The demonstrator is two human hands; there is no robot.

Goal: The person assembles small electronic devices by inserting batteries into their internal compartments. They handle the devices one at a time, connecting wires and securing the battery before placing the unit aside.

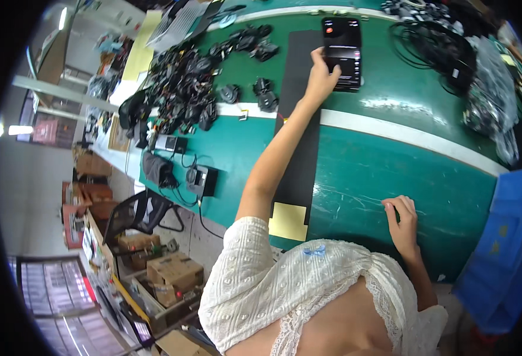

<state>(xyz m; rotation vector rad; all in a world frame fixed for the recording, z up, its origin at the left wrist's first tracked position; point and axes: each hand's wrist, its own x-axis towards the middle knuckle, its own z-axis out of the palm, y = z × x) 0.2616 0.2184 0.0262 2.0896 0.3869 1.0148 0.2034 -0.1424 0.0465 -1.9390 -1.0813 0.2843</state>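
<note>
My left hand reaches far across the table, its thumb over the front and its fingers at the left edge of a black smartphone. The phone's screen is lit. Beneath my left forearm runs a long black mat strip, with a yellow paper note at its near end. My right hand is over the green tabletop at the right, fingers loosely curled in, with nothing visible in them.
A heap of small black cabled parts covers the far left. A black box-shaped device with cords stands near the left edge. Black cables and a clear plastic bag lie far right. A blue bin adjoins the right edge.
</note>
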